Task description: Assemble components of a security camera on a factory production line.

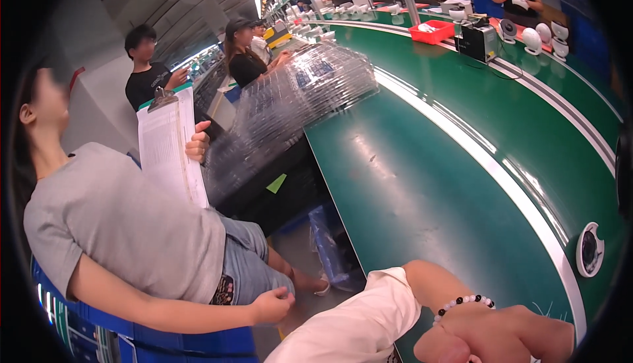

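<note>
My left hand is low at the right, over the green work surface, reaching in from a white sleeve. A beaded bracelet circles its wrist. The fingers bend downward and look closed. Their tips and whatever they may hold are hidden or cut off by the lower edge. My right hand is out of view. Beyond my left hand, a round white part with a dark centre lies on the green conveyor belt.
A person in a grey shirt stands close at left with a clipboard. Stacked clear plastic trays sit ahead. A red bin, a black box and several white round devices line the far side. More people work beyond.
</note>
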{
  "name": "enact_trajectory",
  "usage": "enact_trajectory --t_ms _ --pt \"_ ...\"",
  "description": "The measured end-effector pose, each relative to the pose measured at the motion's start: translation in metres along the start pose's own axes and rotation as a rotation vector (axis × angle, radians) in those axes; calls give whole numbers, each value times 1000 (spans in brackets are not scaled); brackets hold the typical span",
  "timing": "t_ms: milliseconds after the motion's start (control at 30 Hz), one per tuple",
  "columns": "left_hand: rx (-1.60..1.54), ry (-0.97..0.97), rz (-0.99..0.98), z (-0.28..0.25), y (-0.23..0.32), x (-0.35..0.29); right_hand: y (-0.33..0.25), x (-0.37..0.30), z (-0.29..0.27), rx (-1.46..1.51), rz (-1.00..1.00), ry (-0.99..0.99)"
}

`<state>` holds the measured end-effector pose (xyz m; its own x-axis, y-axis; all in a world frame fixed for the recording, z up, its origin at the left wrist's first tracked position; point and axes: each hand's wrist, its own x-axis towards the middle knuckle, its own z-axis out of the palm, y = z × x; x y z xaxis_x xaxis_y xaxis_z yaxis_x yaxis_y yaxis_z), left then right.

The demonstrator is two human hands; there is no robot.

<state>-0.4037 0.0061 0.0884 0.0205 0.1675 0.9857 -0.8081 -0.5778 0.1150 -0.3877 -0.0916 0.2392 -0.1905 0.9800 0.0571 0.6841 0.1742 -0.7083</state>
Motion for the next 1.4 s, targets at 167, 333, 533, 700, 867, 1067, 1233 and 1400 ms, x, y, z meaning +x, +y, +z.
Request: enact_trajectory --t_ms 167,333,533,700,867,1067,1233,1400 --pt "6 -28 -18 -1 -1 -5 7 8 -1 0 -101 -20" --pt "19 -48 -37 -18 28 21 13 5 3 -2 -202 -50" --pt "-22 -27 -59 -3 26 15 15 -3 1 -31 -257 -90" --pt "-62 -49 -89 4 9 13 23 0 -4 62 -125 -86" --pt "-163 -55 -65 8 16 31 22 -8 10 121 132 -47" --pt "-185 -110 -88 11 31 52 41 -16 29 185 203 -56" --pt "-289 -3 -81 -4 3 32 99 -1 58 35 170 -101" --pt "-198 -27 -87 6 12 37 201 -50 64 -73 -141 -182"
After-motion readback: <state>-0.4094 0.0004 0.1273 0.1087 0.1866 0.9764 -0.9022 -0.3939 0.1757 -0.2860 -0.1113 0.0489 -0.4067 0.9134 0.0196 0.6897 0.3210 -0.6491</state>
